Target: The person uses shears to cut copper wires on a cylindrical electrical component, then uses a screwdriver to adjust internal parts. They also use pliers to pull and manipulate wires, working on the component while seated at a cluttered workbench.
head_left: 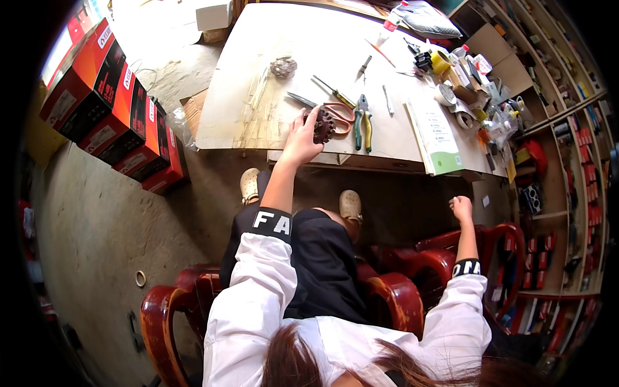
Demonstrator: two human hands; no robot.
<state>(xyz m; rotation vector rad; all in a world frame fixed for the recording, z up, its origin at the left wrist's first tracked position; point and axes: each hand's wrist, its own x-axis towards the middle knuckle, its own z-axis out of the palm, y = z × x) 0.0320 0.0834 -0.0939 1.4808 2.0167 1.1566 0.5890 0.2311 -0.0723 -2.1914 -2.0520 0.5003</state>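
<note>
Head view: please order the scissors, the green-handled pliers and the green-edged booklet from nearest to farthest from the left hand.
From the left hand, which touches a dark toothed part:
1. Scissors, just right of it on the table.
2. Green-handled pliers, further right.
3. Green-edged booklet, farthest, near the table's right end.

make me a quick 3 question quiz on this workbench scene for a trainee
1. True or false: the left hand is on the dark toothed round part at the near edge of the workbench.
2. Which tool lies just right of that part? A) green-handled pliers B) hammer C) saw
3. Fill in: the right hand is closed in a ____ off the bench, above the red chair.

Key: 1 true; 2 A; 3 fist
</note>
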